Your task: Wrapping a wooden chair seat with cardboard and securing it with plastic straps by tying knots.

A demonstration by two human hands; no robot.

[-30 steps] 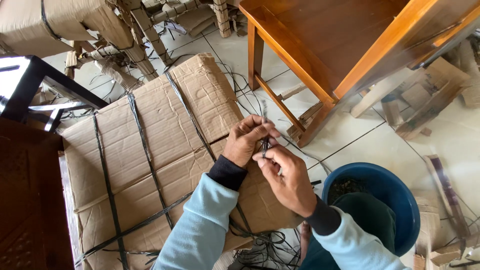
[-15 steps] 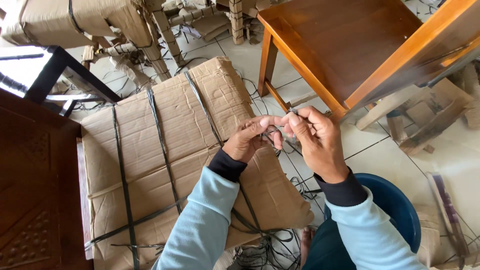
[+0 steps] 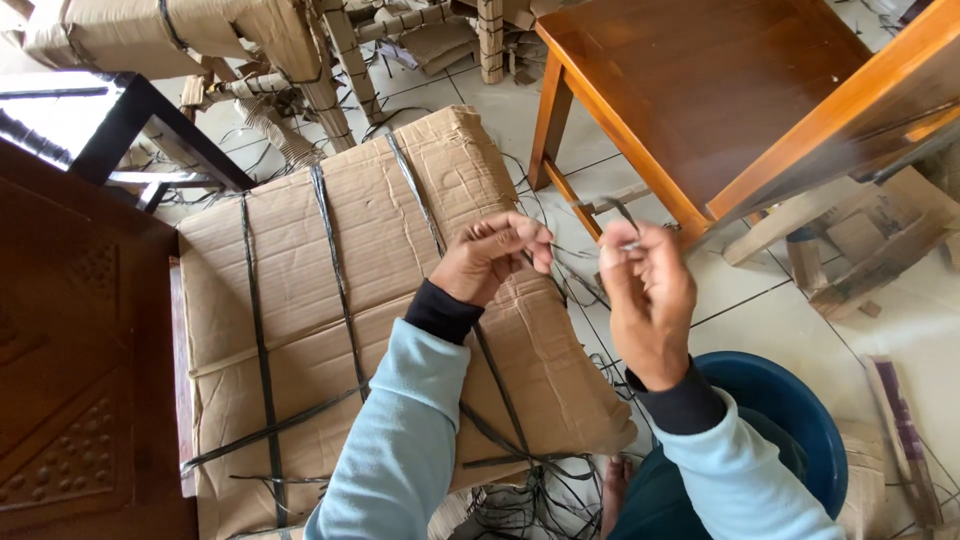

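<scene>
A flat package wrapped in brown cardboard (image 3: 300,270) lies on the floor, bound by several black plastic straps (image 3: 335,270). My left hand (image 3: 490,260) hovers over the package's right edge and pinches a thin black strap (image 3: 575,252). My right hand (image 3: 648,300) is raised to the right of it, fingers closed on the other end of the same strap, whose tip sticks up above my fingers. The strap runs taut between both hands. I wear light blue sleeves with dark cuffs.
A wooden chair (image 3: 720,110) stands at the upper right. A blue bucket (image 3: 790,420) sits by my right arm. Dark carved wood furniture (image 3: 70,400) fills the left. Cardboard-wrapped furniture legs (image 3: 300,60), loose strap offcuts (image 3: 530,500) and cardboard scraps (image 3: 870,250) litter the tiled floor.
My right hand rose from below the left hand, then drew away to the right, pulling the strap out between the hands. The view shifted slightly.
</scene>
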